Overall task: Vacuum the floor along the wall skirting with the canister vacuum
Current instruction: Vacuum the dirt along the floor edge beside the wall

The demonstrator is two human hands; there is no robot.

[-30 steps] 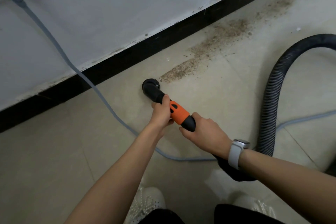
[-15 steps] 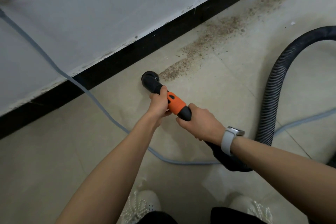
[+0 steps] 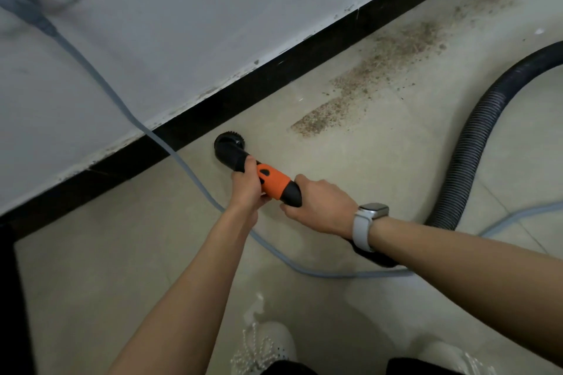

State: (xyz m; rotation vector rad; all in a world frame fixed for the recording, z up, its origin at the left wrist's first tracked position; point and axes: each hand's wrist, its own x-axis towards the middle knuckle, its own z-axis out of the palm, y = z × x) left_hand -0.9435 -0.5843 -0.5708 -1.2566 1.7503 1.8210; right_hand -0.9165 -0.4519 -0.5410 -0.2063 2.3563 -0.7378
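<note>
The vacuum's round black brush nozzle sits on the beige floor close to the black skirting. Behind it runs an orange and black handle. My left hand grips the handle just behind the nozzle. My right hand grips its rear black end. A strip of brown dirt lies along the skirting to the right of the nozzle, a short gap away. The ribbed black hose loops off to the right; the canister is out of view.
A grey power cable drops from a plug on the white wall, crosses the skirting and floor under my arms, and runs off right. My white shoes stand at the bottom. A dark edge borders the far left.
The nozzle has pulled back left from the near end of the dirt strip, leaving a gap. Both hands keep their grip on the handle.
</note>
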